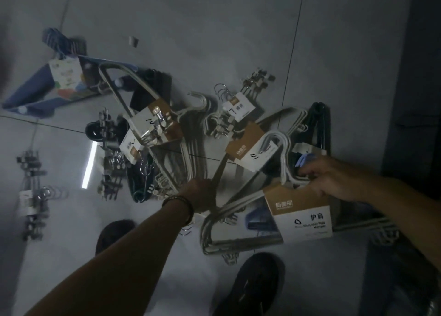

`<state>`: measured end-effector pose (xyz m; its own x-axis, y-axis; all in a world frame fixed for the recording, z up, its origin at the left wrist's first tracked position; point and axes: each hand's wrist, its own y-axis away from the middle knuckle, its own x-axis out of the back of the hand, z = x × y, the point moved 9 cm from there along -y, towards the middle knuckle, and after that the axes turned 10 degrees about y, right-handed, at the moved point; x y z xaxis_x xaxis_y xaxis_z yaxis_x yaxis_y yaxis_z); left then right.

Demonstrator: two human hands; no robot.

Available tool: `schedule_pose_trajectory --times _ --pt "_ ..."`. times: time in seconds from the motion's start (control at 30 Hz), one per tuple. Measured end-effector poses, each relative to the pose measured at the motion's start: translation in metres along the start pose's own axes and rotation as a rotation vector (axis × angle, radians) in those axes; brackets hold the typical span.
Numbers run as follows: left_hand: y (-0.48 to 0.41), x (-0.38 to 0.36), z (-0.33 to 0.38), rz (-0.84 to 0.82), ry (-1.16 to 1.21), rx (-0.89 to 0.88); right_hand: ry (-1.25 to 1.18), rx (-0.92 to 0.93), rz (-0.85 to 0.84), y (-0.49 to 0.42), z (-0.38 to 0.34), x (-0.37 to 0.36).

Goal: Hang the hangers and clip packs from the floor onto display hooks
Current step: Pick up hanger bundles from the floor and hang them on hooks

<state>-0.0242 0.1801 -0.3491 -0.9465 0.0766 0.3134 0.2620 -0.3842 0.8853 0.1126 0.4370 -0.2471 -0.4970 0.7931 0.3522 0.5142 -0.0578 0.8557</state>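
Note:
Packs of hangers and clips lie heaped on the grey floor. My right hand [327, 179] grips the neck of a white hanger bundle [229, 220] with a brown and white card label [300, 213], lifted a little off the floor. My left hand [200, 197] reaches down into the pile and closes on the shoulder of another white hanger bundle [188, 148]. A third white bundle with a label marked 10 [253, 153] lies between my hands. A clip pack labelled 7 [236, 108] sits farther back.
A blue hanger pack [47, 86] lies at the far left. Metal clip packs [33, 196] lie along the left side. Black hangers [322, 125] rest at the right, by a dark fixture edge [410, 101]. My two shoes [253, 284] stand near the pile.

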Motion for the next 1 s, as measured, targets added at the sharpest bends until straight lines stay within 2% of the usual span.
schedule_pose_trajectory --times 0.03,0.13,0.2,0.3,0.47,0.5,0.6,0.67,0.8,0.9,1.0 --pt "0.01 0.005 -0.006 -0.008 0.003 0.004 0.021 -0.003 -0.014 0.002 -0.001 -0.003" --pt "0.031 0.011 -0.05 -0.092 0.247 0.169 0.022 -0.02 -0.078 0.007 -0.004 -0.01" --pt "0.042 0.02 -0.082 -0.123 0.283 0.26 -0.002 -0.007 -0.113 0.006 -0.011 -0.017" --pt "0.055 0.034 -0.113 -0.124 0.253 0.22 -0.005 0.015 -0.143 -0.003 -0.032 -0.029" --pt "0.059 0.039 -0.136 -0.081 0.513 0.248 0.049 0.07 -0.196 -0.036 -0.081 -0.056" --pt "0.061 0.035 -0.139 -0.104 0.596 0.229 0.066 0.066 -0.172 -0.047 -0.088 -0.058" --pt "0.068 0.008 -0.156 -0.25 1.165 0.329 0.017 0.011 -0.136 -0.083 -0.105 -0.06" --pt "0.065 0.001 -0.166 -0.282 1.354 0.326 -0.019 0.008 -0.103 -0.112 -0.113 -0.056" --pt "0.065 0.0 -0.165 -0.241 1.328 0.207 0.146 0.032 -0.041 -0.151 -0.125 -0.056" --pt "0.062 -0.005 -0.158 -0.13 1.308 0.103 0.353 0.038 0.017 -0.158 -0.129 -0.06" --pt "0.064 -0.004 -0.15 -0.038 1.323 0.063 0.327 -0.009 -0.116 -0.161 -0.12 -0.069"
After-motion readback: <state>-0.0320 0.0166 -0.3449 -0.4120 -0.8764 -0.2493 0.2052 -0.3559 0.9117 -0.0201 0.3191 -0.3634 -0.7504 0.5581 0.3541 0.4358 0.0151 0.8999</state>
